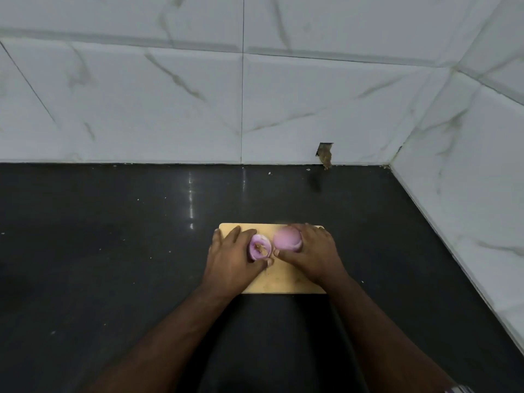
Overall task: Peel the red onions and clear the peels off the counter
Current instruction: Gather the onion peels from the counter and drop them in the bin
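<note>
Two peeled red onions rest on a pale wooden cutting board (286,282) on the black counter. The left onion (259,246) shows its brown root end upward, and my left hand (232,259) wraps around its left side with the thumb under it. The right onion (286,240) is smooth and pink, and my right hand (312,253) grips it from the right, thumb at its near side. The two onions almost touch. No loose peels show on the board.
The black counter (113,251) runs to a white marble-tiled wall at the back and at the right. A small broken hole (325,154) sits in the back wall at counter level. Tiny pale crumbs dot the counter.
</note>
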